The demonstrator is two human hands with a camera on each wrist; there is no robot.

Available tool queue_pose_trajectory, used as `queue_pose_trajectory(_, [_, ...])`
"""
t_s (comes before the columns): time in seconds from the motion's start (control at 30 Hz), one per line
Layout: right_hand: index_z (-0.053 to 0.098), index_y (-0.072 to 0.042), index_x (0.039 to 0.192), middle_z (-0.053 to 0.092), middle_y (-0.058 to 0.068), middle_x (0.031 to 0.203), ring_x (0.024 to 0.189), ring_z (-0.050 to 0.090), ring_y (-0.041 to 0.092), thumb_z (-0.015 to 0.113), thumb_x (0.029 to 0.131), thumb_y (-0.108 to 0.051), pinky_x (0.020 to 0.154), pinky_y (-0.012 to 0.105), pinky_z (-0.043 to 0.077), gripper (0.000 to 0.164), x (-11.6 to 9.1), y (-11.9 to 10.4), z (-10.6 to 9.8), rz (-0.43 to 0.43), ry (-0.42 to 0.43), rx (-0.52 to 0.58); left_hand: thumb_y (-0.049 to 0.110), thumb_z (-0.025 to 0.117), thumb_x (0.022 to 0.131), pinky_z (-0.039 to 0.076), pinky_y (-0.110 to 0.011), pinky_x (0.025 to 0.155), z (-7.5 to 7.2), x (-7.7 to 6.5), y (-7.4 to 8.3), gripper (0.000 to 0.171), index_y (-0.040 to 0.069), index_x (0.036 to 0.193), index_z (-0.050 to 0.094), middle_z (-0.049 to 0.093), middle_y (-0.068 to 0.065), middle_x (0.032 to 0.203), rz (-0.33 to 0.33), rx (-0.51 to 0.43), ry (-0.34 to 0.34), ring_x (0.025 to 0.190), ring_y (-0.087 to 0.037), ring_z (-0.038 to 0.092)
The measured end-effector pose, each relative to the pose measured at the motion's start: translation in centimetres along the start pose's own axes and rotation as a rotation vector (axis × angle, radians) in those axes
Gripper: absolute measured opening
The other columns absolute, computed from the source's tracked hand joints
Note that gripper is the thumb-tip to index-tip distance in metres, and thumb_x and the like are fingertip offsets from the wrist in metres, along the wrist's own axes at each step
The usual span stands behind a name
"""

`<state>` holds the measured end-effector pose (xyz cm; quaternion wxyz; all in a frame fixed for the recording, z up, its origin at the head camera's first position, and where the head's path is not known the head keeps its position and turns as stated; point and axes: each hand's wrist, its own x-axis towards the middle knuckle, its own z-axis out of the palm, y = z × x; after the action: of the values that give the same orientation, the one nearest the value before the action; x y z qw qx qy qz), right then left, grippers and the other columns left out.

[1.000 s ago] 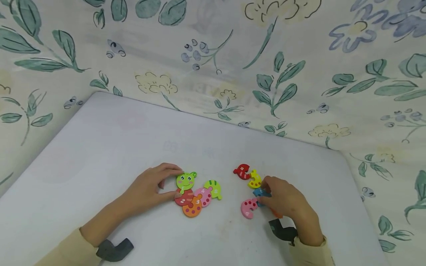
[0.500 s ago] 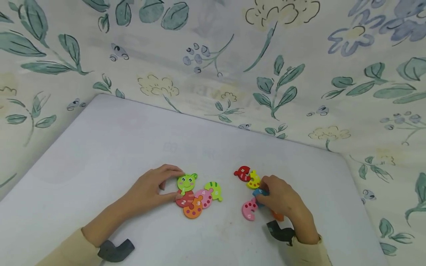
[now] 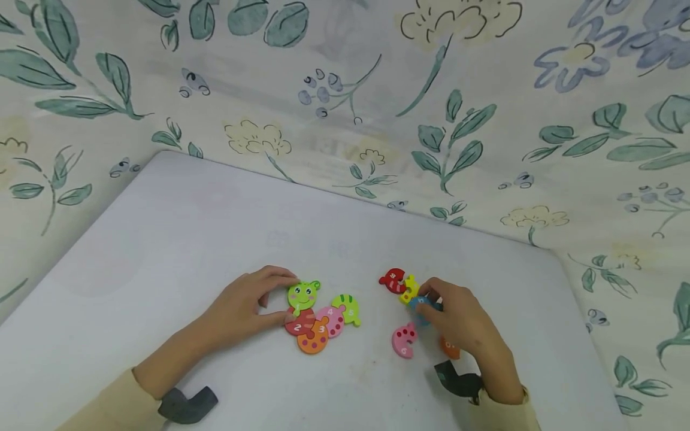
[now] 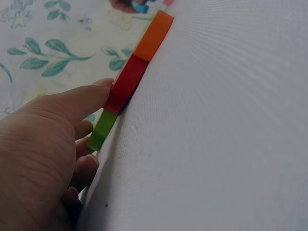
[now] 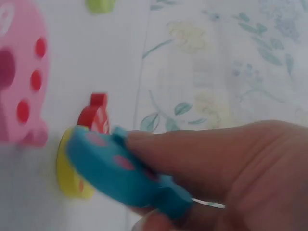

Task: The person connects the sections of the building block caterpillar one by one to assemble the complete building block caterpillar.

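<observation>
Joined puzzle pieces form part of a caterpillar: a green smiling head (image 3: 303, 296), then red 2 (image 3: 300, 323), orange 3 (image 3: 312, 340), pink 4 (image 3: 330, 322) and green 5 (image 3: 347, 308). My left hand (image 3: 242, 308) holds its head end, thumb against the red piece's edge and fingers beside the head. On the right, my right hand (image 3: 458, 314) pinches a blue puzzle piece with pink dots (image 5: 115, 166) between thumb and fingers, tilted and raised off the table. Its far side is hidden by the fingers.
Loose pieces lie near my right hand: red (image 3: 393, 280), yellow (image 3: 409, 288), pink (image 3: 403, 341) and orange (image 3: 450, 348), the last partly covered. The white table (image 3: 226, 215) meets flowered cloth (image 3: 334, 143) at its back edge. Dark curved straps (image 3: 187, 406) sit by both wrists.
My right hand has lifted the blue piece away from the pink and orange ones, tilting it and shifting slightly toward the yellow piece. The left hand stays put on the caterpillar.
</observation>
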<state>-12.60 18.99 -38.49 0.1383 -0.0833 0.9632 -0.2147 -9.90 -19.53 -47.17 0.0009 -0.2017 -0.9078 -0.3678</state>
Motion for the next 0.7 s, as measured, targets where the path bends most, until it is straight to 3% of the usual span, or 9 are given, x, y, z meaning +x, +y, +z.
queue_pose_trajectory(0.13, [0.068, -0.01, 0.123, 0.069, 0.002, 0.105, 0.079, 0.059, 0.019, 0.077, 0.096, -0.014, 0.067, 0.029, 0.055, 0.028, -0.1, -1.0, 0.8, -0.128, 0.062, 0.132, 0.038, 0.088, 0.085, 0.042, -0.025, 0.065, 0.0, -0.1, -0.1, 0.059, 0.028, 0.139, 0.066, 0.06, 0.01, 0.137, -0.003, 0.014, -0.001, 0.074, -0.003, 0.047])
queue_pose_trajectory(0.27, [0.066, -0.011, 0.128, 0.067, 0.001, 0.107, 0.077, 0.063, 0.016, 0.074, 0.097, -0.009, 0.066, 0.027, 0.055, 0.032, -0.2, -2.4, 2.6, -0.246, 0.047, 0.248, 0.038, 0.087, 0.086, 0.041, -0.025, 0.065, 0.1, 0.0, -0.2, 0.058, 0.028, 0.139, 0.066, 0.06, 0.01, 0.138, 0.003, 0.016, 0.001, 0.075, -0.003, 0.047])
queue_pose_trajectory(0.43, [0.062, -0.012, 0.133, 0.063, 0.005, 0.107, 0.069, 0.069, 0.02, 0.068, 0.102, -0.009, 0.064, 0.029, 0.057, 0.033, -0.5, -4.0, 4.5, -0.275, -0.052, 0.405, 0.039, 0.086, 0.087, 0.041, -0.025, 0.066, 0.1, 0.1, -0.3, 0.057, 0.028, 0.139, 0.066, 0.06, 0.01, 0.138, 0.021, 0.005, 0.001, 0.074, -0.002, 0.047])
queue_pose_trajectory(0.7, [0.064, -0.012, 0.127, 0.065, 0.006, 0.102, 0.069, 0.07, 0.018, 0.067, 0.103, -0.014, 0.067, 0.029, 0.058, 0.024, -0.1, -5.2, 6.5, -0.209, -0.114, 0.473, 0.035, 0.087, 0.086, 0.041, -0.025, 0.065, 0.0, 0.0, -0.1, 0.057, 0.026, 0.139, 0.066, 0.061, 0.007, 0.138, 0.019, 0.008, 0.004, 0.074, -0.002, 0.047])
